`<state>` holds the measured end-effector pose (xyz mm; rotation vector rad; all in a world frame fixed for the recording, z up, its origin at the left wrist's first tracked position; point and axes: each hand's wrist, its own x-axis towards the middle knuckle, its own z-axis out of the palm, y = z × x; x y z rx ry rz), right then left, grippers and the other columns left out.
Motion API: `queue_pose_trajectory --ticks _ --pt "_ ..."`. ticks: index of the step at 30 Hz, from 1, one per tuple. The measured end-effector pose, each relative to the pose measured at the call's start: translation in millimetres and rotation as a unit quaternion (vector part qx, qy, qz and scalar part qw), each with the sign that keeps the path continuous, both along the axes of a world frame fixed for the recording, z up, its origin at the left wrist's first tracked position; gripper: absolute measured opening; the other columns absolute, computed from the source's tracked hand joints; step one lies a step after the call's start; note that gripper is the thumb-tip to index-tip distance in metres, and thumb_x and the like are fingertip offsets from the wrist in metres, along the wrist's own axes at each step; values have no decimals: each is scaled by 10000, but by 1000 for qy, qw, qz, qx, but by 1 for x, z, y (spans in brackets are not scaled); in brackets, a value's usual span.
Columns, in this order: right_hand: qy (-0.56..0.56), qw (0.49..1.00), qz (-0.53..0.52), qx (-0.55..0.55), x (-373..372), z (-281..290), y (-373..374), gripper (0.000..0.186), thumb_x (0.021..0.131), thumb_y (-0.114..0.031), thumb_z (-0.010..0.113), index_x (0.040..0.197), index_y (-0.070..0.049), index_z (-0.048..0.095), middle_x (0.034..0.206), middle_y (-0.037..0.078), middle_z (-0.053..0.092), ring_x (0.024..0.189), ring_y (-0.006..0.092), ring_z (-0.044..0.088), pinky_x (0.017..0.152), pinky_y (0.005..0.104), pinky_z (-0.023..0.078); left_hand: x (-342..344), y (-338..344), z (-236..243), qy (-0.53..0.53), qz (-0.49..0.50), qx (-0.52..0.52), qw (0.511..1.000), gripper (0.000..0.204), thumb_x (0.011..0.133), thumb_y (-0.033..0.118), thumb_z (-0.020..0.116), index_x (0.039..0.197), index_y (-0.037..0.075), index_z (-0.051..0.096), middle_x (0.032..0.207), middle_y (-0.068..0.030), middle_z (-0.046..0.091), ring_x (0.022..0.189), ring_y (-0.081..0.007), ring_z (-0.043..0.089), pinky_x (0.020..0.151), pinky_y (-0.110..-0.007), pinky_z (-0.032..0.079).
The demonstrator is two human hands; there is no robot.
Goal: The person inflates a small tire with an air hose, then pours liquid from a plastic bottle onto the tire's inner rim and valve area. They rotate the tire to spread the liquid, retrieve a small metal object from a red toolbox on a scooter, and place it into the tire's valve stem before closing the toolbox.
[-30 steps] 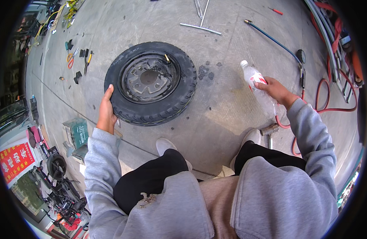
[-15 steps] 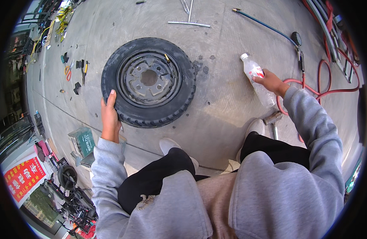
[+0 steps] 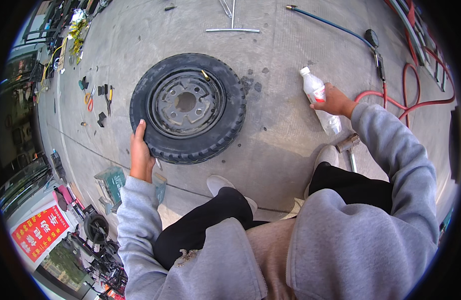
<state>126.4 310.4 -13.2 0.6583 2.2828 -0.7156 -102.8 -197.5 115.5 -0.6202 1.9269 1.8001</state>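
Note:
My left hand point(image 3: 141, 151) grips the near left edge of a black tire on a dark steel wheel point(image 3: 218, 131), its thumb on the sidewall and its other fingers mostly hidden. A brass-coloured valve stem point(image 3: 205, 75) stands out near the rim's far right side. A small pale tip shows beside my left hand; I cannot tell what it is. My right hand point(image 3: 336, 101) is wrapped round the middle of a clear plastic bottle point(image 3: 328, 121) with a white cap and a red-and-white label. The bottle's cap points away from me.
A hammer point(image 3: 347, 143) lies by my right shoe. An air hose with a gauge point(image 3: 371, 38) curls at the right. A T-shaped metal wrench point(image 3: 233, 30) lies at the far side. Pliers point(image 3: 109, 100) and scissors point(image 3: 89, 100) lie left, a green box point(image 3: 110, 183) near left.
The view has shifted a little. The bottle has moved slightly left, away from the hammer, in my right hand. My left hand keeps its hold on the tire.

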Motion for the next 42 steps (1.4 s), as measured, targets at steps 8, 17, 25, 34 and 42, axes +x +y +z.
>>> queue_pose_trajectory --ticks 8,17,25,34,42 --pt "-6 1000 -4 -14 -2 5 2 1006 726 -608 797 1286 149 445 1155 330 635 1076 429 655 917 428 523 -2 -2 -3 -16 11 10 1000 438 970 295 631 1264 -21 555 1154 -156 680 987 -264 699 854 -389 588" --pt "-7 1000 -14 -20 -5 10 2 993 722 -621 798 1272 136 464 1160 330 634 1079 426 655 922 431 519 -4 -5 -8 -14 16 11 1000 449 968 301 630 1272 -19 545 1154 -158 676 993 -268 694 865 -393 585" --pt "-13 999 -14 -29 -5 11 4 999 724 -613 802 1287 135 455 1169 332 630 1087 426 651 928 432 516 -4 -10 -14 -19 20 5 1000 452 970 317 624 1269 -13 545 1159 -156 674 1000 -267 692 866 -392 586" --pt "-16 999 -14 -29 -6 10 4 1003 728 -604 804 1297 137 441 1167 332 630 1079 424 655 918 431 523 -3 -9 -12 -20 15 5 1000 446 971 322 619 1259 -12 555 1155 -152 677 998 -263 692 870 -388 583" --pt "-19 999 -16 -23 -6 10 4 1008 723 -605 812 1295 135 436 1159 328 632 1071 425 657 911 431 527 -3 -10 -14 -16 12 8 1000 446 973 320 614 1254 -22 559 1147 -160 681 992 -266 695 872 -390 581"
